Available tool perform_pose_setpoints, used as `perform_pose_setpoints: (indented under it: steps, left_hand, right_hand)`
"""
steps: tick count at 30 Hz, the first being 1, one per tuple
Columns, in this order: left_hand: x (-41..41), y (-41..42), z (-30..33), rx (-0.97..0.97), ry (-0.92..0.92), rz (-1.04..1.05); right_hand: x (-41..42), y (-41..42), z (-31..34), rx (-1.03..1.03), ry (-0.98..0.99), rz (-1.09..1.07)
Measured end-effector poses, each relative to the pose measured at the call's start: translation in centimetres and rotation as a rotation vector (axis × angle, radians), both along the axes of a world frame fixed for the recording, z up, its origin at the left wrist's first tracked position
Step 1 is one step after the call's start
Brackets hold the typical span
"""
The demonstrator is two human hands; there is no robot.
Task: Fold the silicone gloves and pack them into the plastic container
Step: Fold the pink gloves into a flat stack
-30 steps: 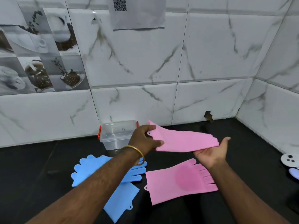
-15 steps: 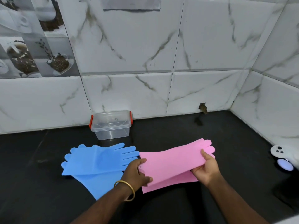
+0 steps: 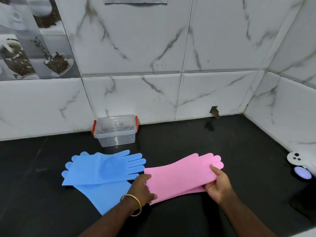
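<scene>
Two flat pink silicone gloves (image 3: 181, 173) stacked one on the other at the centre of the black stone counter (image 3: 239, 151), cuffs toward 8 o'clock, fingertips toward 2 o'clock. Left hand (image 3: 142, 187) curled round the cuff end, thumb on top, fingers tucked beneath. Right hand (image 3: 217, 183) pinching the palm end just short of the glove fingers, thumb laid across the upper surface. Just beside, at 9 o'clock, two pale blue silicone gloves (image 3: 102, 170) lying crossed and unfolded, not yet touched. Clear rectangular plastic container (image 3: 115, 130) with red side clips against the wall at 11 o'clock, well apart from the hands; lid seemingly on, nothing visible inside.

Likely soft, floppy and light, with a tacky surface unlikely to slip, but springy enough to unfold once released. Best taken at both ends as now, cuff carried over toward fingertips, then pressed flat at the crease and held pinched through the carry. Container small beside the gloves, so probably a second fold needed. Lid to be unclipped first.
</scene>
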State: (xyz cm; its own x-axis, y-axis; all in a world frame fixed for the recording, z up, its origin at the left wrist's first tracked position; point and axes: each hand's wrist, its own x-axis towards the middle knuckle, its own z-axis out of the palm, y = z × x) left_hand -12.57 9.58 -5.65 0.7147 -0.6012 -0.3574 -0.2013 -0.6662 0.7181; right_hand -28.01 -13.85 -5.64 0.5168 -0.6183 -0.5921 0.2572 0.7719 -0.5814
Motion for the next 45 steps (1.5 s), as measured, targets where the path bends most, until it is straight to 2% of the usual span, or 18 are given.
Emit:
perform_pose_setpoints:
  steps: [5,10,14,20,26,32,38,41,43,45]
  left_hand:
    - [0.4,0.1,-0.7,0.058,-0.073,-0.036]
    - [0.4,-0.3,-1.2,0.081,-0.163,0.040]
    - [0.2,-1.3,-1.2,0.131,-0.178,0.134]
    - [1.3,-2.5,-1.3,0.181,-0.074,0.245]
    - [1.7,-3.7,-0.9,0.237,-0.067,0.286]
    - [1.0,-4.7,-0.8,0.127,-0.157,0.323]
    - [2.6,-6.3,0.2,-0.226,-0.096,0.491]
    - [3.4,-7.3,0.7,-0.322,-0.039,0.549]
    - [3.9,-7.2,0.4,-0.309,0.012,0.482]
    - [4.2,-6.7,-0.3,-0.258,0.020,0.319]
  right_hand:
    - [-1.1,-0.8,-0.4,-0.300,0.243,-0.025]
    - [-2.4,-1.4,-1.3,-0.638,0.642,-0.140]
    - [-2.4,-2.3,-1.9,-0.813,0.877,-0.050]
    - [-1.1,-4.8,-1.8,-0.720,0.867,0.236]
    - [-1.0,-6.6,-1.2,-0.685,0.710,0.403]
    - [-0.8,-7.5,-0.2,-0.753,0.671,0.428]
    - [0.3,-8.6,1.0,-0.846,0.550,0.362]
    - [1.6,-9.5,1.2,-0.927,0.544,0.279]
    - [2.2,-10.0,0.9,-0.964,0.562,0.284]
    - [2.4,-10.2,0.2,-0.970,0.591,0.305]
